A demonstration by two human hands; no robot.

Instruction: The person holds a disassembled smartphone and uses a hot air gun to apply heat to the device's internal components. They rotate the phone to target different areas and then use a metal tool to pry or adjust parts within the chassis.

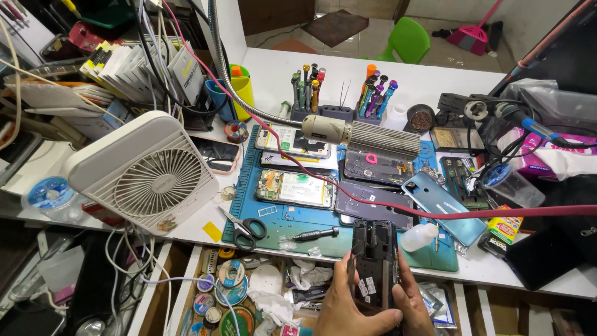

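1. Head view: both hands grip an opened phone [375, 261] upright over the open drawer [186, 292], just below the blue work mat [292, 221].
2. The phone is dark and narrow, its back cover off — black inner frame and small white labels show near its lower end.
3. The left hand [348, 308] wraps its lower left edge; the right hand [411, 305] clamps the right edge.
4. Nearby on the mat lie a screwdriver [314, 234], scissors [245, 227] and a small white bottle [420, 236] — all apart from the phone.
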